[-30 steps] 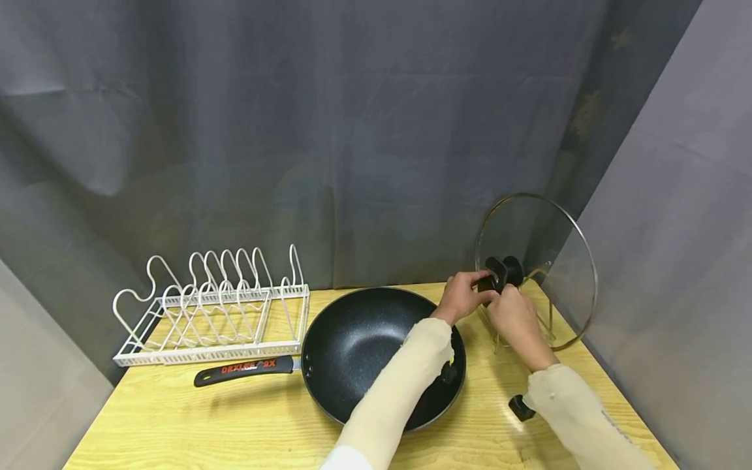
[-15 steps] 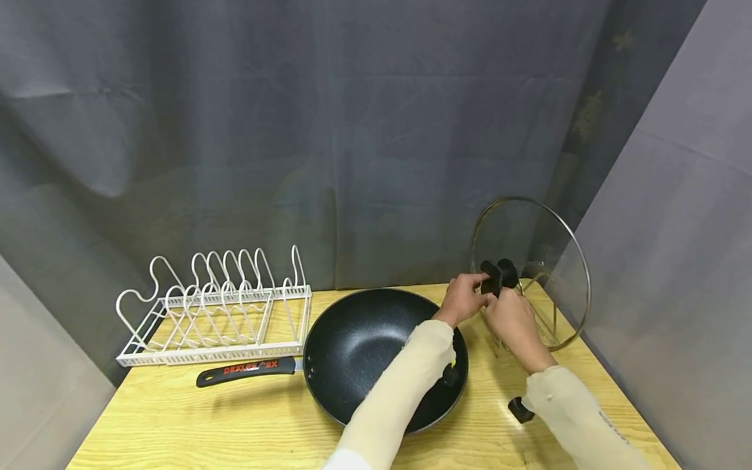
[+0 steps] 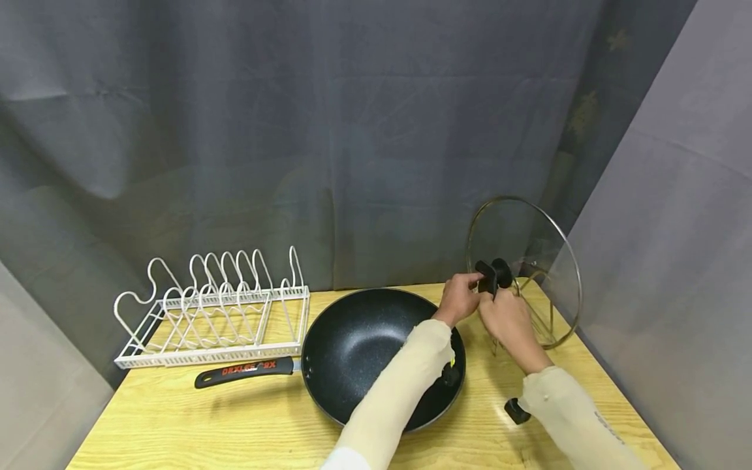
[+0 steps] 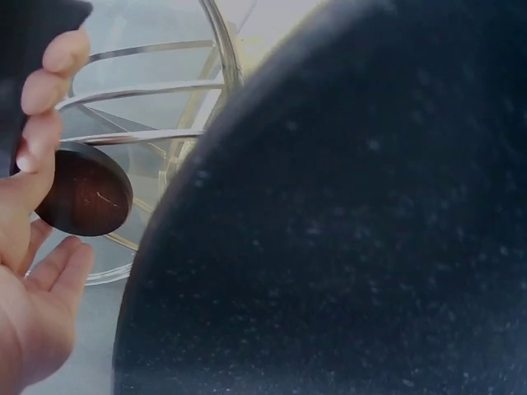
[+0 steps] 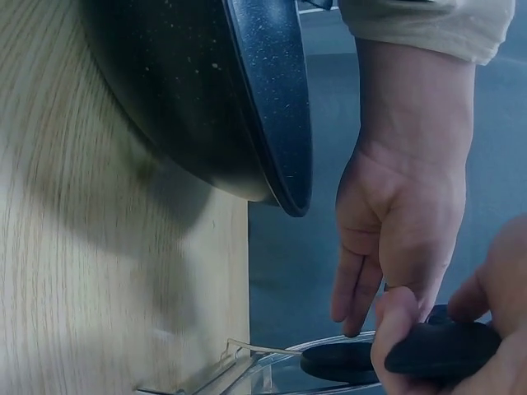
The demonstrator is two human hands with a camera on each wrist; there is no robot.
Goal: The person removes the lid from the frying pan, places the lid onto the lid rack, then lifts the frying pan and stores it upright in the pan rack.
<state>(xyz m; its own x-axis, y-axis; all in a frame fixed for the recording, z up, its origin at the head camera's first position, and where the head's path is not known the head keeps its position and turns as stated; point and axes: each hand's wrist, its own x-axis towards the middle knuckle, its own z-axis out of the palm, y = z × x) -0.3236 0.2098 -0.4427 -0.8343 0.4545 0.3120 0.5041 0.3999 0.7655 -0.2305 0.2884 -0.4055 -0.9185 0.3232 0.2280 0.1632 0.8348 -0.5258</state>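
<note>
A clear glass pot lid (image 3: 521,225) with a metal rim stands upright at the right, by a gold wire stand (image 3: 551,313). On its near face is a black handle (image 3: 486,277), with a round black disc (image 4: 86,189) behind it. My right hand (image 3: 508,320) grips this handle, its fingers curled round it in the left wrist view. From the left, my left hand (image 3: 461,297) pinches the handle's near edge; its lower fingers (image 5: 354,288) extend loosely. The exact contact of the left thumb is hidden.
A black wok (image 3: 358,346) lies under my left forearm, its handle (image 3: 243,372) pointing left. A white wire dish rack (image 3: 217,352) stands at the back left. Grey curtains (image 3: 329,143) close off the wooden table (image 3: 247,431) at back and sides.
The lid has shifted slightly left and turned a little, with its handle and my right hand. My left hand has barely moved. The wok and the rack remain in place.
</note>
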